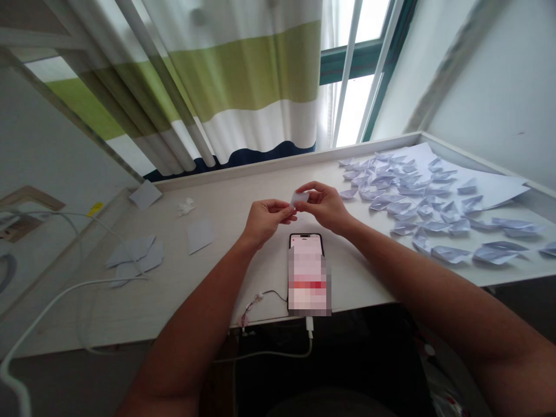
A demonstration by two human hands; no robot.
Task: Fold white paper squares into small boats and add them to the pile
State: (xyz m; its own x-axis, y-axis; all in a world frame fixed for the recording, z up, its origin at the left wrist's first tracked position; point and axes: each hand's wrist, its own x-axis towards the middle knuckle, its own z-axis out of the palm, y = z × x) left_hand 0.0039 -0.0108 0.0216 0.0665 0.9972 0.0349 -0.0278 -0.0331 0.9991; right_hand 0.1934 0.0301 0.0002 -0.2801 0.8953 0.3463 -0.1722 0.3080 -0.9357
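- Pinching the small white paper (299, 198) above the desk (230, 200), the right hand (328, 205) holds its right side; the left hand's (264, 222) fingertips close at its lower left.
- Matching edges first, then creasing lightly, would probably keep any fold crisp.

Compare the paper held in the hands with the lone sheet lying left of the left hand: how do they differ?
Place: the held paper is up between the left hand and right hand; the lone sheet lies on the table, untouched.
Visibility: fingers partly cover the held paper; the lone sheet's outline is uncovered.
Apparent size: the held paper shows less area than the lone sheet.
Shared: both are white.
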